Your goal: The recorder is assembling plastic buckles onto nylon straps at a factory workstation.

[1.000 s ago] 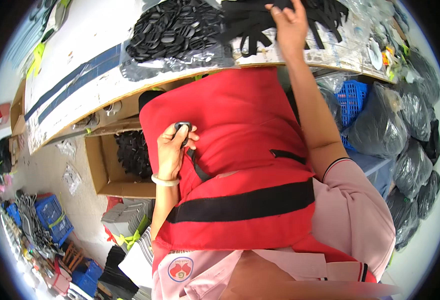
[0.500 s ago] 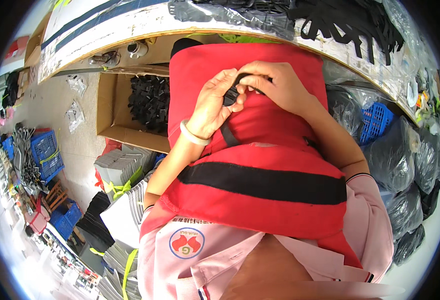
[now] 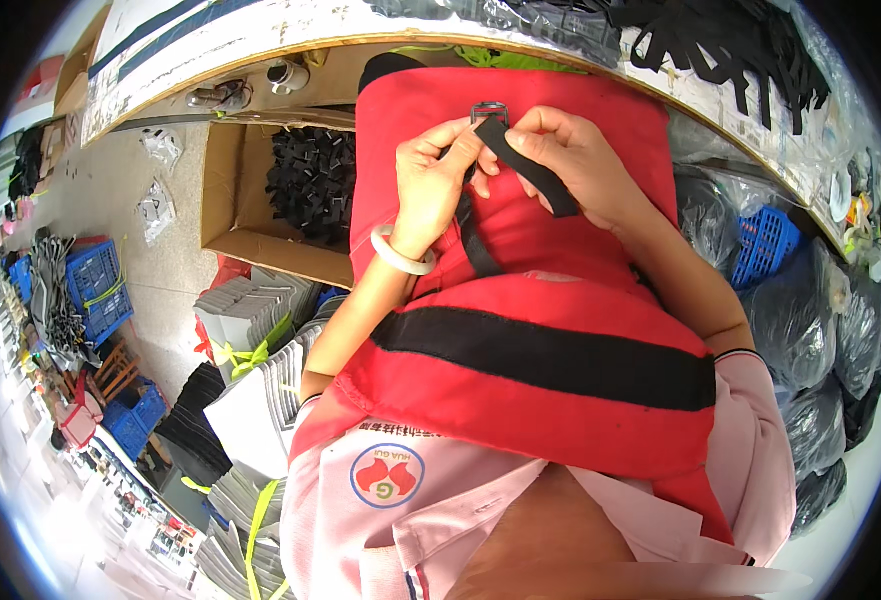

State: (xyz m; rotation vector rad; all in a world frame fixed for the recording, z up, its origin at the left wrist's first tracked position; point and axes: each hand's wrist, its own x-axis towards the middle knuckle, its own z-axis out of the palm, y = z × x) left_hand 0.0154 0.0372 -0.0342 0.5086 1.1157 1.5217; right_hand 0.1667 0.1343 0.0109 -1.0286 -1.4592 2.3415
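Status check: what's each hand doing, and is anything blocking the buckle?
Left hand pinching black buckle at its lower end. Right hand gripping black strap. Strap overlaps buckle's lower end; threading unclear. No other obstruction seen.

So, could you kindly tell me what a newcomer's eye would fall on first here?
Probably the bright red apron filling the middle, with a broad black band across it. Above it, the two hands meet: the left hand at a black buckle, the right hand pinching a black strap. Next, perhaps, the open carton of black pieces to the left.
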